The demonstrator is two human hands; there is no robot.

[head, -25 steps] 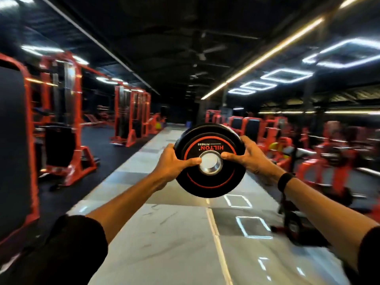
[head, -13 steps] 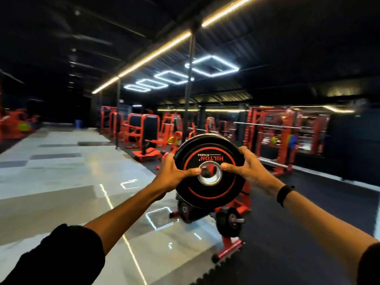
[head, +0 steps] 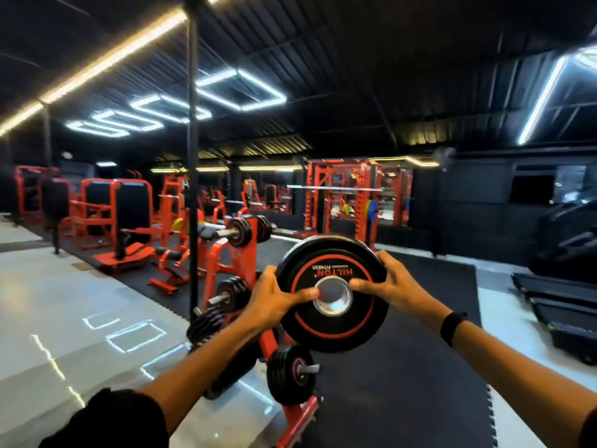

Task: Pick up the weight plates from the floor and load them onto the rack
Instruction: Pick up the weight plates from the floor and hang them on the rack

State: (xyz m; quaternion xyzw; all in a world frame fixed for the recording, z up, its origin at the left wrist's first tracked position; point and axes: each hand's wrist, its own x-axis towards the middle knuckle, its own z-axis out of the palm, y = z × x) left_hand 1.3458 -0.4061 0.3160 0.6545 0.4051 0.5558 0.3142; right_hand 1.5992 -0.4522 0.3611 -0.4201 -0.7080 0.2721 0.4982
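Note:
A black weight plate with a red ring and a steel centre hole is held upright in front of me at chest height. My left hand grips its left edge, thumb reaching to the hole. My right hand grips its right edge, thumb also at the hole. Just below and to the left stands the red plate rack, its pegs carrying black plates at several heights. The plate in my hands hangs above the rack's lower pegs, apart from them.
A thin black pole rises just left of the rack. Red benches and machines fill the black mat behind it. A red power rack stands at the back, a treadmill at the right. Pale tiled floor lies left.
My view has swung right and closer to the plate rack, which now sits right under the held plate. Both hands keep the same grip on the plate.

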